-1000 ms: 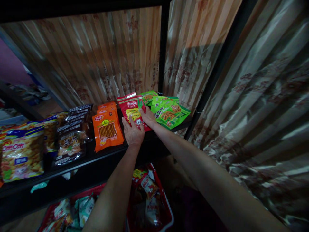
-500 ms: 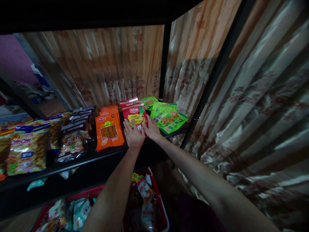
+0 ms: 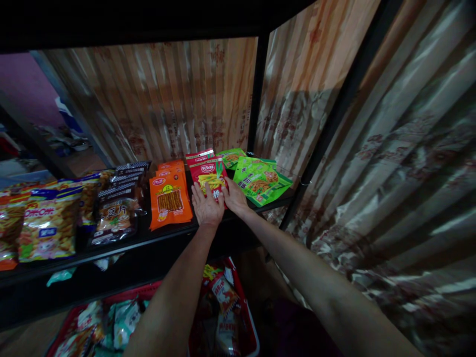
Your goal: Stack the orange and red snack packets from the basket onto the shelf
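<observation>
A red snack packet (image 3: 208, 171) with yellow strips pictured on it lies on the shelf, over another red packet (image 3: 199, 157) whose top edge shows behind. My left hand (image 3: 208, 206) rests on its lower left part, palm down, fingers spread. Along the lower right edge, my right hand (image 3: 235, 199) touches the same packet with fingers stretched out, their tips partly hidden. Green snack packets (image 3: 260, 183) lie just right of my right hand, fanned over each other. To the left of my left hand is an overlapping row of orange packets (image 3: 170, 201).
Dark brown packets (image 3: 115, 213) and yellow snack bags (image 3: 50, 228) stand farther left on the black shelf (image 3: 156, 237). Below are red baskets (image 3: 251, 317) holding snack bags. A black post (image 3: 327, 129) and pleated curtains (image 3: 401, 208) border the right side.
The view has shifted slightly, so the shelf goods appear a little farther right. Both hands stay at the red packet, nearly unmoved.
</observation>
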The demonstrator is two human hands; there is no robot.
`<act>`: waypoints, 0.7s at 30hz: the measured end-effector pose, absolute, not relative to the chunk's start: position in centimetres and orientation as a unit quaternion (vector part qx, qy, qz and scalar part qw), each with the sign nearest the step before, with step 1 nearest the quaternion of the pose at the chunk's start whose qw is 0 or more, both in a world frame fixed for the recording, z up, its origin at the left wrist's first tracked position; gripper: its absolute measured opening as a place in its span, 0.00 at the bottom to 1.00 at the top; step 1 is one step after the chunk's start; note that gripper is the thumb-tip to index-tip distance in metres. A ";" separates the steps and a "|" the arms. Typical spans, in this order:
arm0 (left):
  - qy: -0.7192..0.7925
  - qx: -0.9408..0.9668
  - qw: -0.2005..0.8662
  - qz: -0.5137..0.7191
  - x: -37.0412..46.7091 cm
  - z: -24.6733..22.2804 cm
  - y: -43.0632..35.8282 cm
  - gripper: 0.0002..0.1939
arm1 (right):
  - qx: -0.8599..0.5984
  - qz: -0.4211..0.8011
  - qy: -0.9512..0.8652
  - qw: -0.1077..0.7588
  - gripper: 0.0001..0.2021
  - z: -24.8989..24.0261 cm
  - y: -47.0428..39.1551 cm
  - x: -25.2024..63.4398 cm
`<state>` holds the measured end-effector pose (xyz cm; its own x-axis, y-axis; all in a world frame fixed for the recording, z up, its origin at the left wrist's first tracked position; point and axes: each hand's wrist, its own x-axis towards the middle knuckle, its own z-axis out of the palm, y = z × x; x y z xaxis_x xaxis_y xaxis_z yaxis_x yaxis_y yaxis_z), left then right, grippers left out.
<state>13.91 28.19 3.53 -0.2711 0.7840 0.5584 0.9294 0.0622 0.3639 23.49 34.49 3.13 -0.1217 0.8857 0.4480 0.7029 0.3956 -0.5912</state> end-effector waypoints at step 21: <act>-0.678 -0.653 0.113 -0.317 13.2 3.0 25.6 0.29 | -0.524 0.105 -0.770 0.349 0.25 3.1 30.7 25.2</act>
<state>13.24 25.57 3.02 -0.1205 0.8143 0.5678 0.9577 -0.0552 0.2825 25.15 30.74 3.12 -0.2064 0.8800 0.4278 0.7333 0.4286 -0.5278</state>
